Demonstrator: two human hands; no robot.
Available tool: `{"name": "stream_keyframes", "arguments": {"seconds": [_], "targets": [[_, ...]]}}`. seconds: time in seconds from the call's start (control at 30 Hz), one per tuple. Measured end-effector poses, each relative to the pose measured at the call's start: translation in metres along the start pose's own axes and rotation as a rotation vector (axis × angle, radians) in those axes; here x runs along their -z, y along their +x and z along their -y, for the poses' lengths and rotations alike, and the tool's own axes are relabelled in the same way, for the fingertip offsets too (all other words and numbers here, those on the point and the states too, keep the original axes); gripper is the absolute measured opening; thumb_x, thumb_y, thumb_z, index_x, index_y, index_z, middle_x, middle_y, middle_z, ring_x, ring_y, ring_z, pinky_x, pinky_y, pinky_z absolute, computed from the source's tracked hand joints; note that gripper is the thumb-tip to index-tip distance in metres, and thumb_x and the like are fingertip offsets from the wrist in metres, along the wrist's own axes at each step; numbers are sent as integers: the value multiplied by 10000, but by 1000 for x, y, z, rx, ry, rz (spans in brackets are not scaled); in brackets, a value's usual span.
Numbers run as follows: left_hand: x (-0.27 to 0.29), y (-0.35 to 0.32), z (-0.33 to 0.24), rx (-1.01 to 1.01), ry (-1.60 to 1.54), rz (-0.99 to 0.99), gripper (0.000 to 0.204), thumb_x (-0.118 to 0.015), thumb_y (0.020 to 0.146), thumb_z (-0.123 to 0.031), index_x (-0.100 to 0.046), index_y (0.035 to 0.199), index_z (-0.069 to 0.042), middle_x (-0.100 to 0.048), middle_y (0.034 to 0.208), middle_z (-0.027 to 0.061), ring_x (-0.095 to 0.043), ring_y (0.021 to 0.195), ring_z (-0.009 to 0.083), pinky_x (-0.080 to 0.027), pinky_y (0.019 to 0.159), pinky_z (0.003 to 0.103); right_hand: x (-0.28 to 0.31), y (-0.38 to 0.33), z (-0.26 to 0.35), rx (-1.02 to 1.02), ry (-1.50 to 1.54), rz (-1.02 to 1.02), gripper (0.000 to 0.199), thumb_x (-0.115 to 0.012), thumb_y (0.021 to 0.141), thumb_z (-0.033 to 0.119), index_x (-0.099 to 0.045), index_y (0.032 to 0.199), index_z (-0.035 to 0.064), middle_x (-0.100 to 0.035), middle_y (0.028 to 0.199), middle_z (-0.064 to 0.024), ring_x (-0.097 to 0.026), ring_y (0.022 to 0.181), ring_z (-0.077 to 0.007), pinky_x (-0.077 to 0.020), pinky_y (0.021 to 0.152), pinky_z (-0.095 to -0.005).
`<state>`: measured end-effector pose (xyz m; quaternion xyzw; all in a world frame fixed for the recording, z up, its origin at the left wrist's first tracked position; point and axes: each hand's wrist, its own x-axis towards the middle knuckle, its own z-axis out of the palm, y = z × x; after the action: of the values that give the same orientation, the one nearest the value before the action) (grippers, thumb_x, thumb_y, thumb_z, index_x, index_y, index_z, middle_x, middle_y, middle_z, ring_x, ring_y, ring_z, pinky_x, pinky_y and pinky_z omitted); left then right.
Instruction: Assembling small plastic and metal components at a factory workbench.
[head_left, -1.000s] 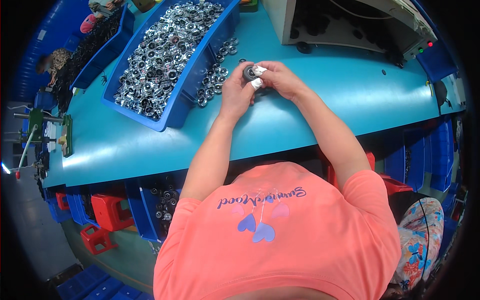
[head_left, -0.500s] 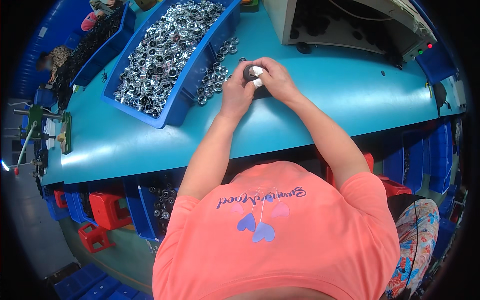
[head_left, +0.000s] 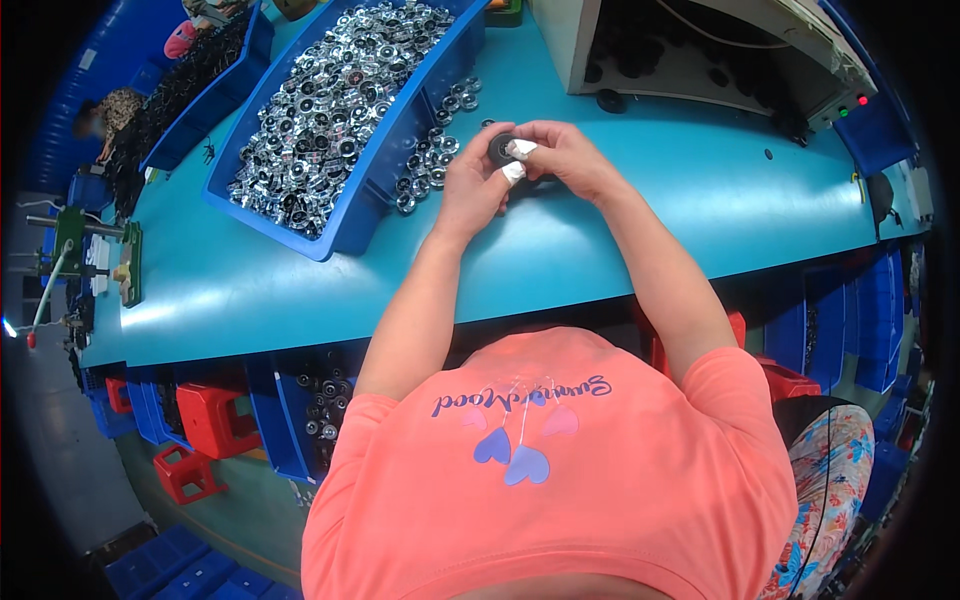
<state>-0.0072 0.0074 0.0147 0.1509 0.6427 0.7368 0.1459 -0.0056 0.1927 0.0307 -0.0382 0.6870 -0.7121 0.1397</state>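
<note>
My left hand (head_left: 468, 192) and my right hand (head_left: 574, 162) meet above the table, both closed round a small black wheel (head_left: 499, 148). It has a round, tyre-like rim and a paler centre. White wrapping covers both thumbs, which press at the near side of the wheel. Fingers hide its far side and lower part. Just left of my hands, several loose silvery hubs (head_left: 431, 160) with dark centres lie on the table, beside a large blue bin (head_left: 345, 232) heaped with the same kind of hubs (head_left: 330, 110).
A pale metal box (head_left: 567, 50) with an open front holds dark round pieces at the back right of the blue-green table (head_left: 700, 210). Another blue bin (head_left: 190, 135) of black parts stands far left, near a green hand press (head_left: 130, 262). Red stools (head_left: 215, 420) stand below.
My right thumb has shifted slightly on the black wheel, and the fingers of both hands have changed their hold a little. The wheel's face shows more now. The bins have not moved.
</note>
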Motion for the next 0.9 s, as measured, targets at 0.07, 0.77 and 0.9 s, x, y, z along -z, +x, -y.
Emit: {"name": "stream_keyframes", "arguments": {"seconds": [0.07, 0.77, 0.9], "targets": [[-4, -4, -1, -35, 10, -7, 520, -669, 894, -8, -533, 1390, -88, -677, 919, 33, -569, 630, 58, -440, 466, 225, 4, -2, 7, -23, -64, 38, 360, -696, 896, 202, -673, 1173, -27, -696, 988, -63, -634, 845, -123, -521, 747, -249], [4, -1, -6, 43, -65, 67, 551, -692, 896, -19, -504, 1413, -62, -679, 964, 51, -586, 685, 73, -475, 507, 228, 15, 4, -8, -58, 190, 84, 357, -669, 976, 274, -676, 1143, -41, -700, 967, -71, -649, 797, -105, -572, 699, -242], [1, 5, 14, -283, 167, -63, 528, -761, 849, -42, -558, 1337, -52, -676, 1023, 58, -646, 830, 104, -551, 682, 248, 13, 3, -2, -21, -55, -41, 307, -687, 954, 264, -718, 1110, 1, -709, 967, -72, -664, 810, -129, -575, 680, -284]]}}
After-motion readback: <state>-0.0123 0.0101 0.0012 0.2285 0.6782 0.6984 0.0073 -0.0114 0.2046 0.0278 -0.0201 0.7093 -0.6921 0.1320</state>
